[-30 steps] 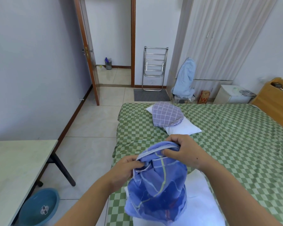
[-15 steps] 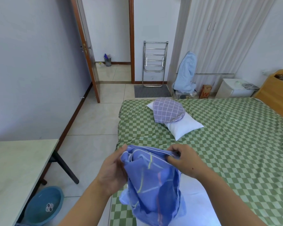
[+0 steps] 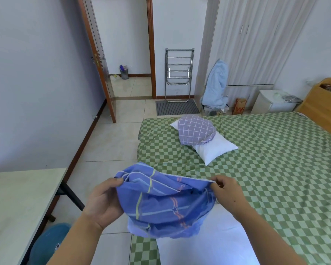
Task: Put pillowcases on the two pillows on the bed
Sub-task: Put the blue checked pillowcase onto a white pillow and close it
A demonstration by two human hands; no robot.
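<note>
Pillowcase: blue striped pillowcase (image 3: pixel 166 205), now stretched wide at its opening, above the bare near pillow (image 3: pixel 208 243).
Hands: left hand (image 3: pixel 101 201) and right hand (image 3: pixel 227 194), further apart than a second ago, each pinch the hem.
Meaning: opening found; likely ready to sleeve near pillow.
Far pillow: beyond, still half-covered by checked pillowcase (image 3: pixel 196 131).

Two white pillows lie on the green-and-white checked bed (image 3: pixel 275 169): one bare white pillow (image 3: pixel 216 148) farther off, and one white pillow (image 3: pixel 214 243) close below the hands. Two pillowcases show: one lilac grid-patterned pillowcase (image 3: pixel 196 131) on the far pillow, and one blue cotton pillowcase with pale stripes (image 3: pixel 166 205). Two bare hands are in view, the left hand (image 3: pixel 103 201) and the right hand (image 3: pixel 227 194). One folding metal rack (image 3: pixel 179 73), one pale tabletop (image 3: pixel 17 203), and one round teal object, perhaps a basin (image 3: pixel 48 243).
</note>
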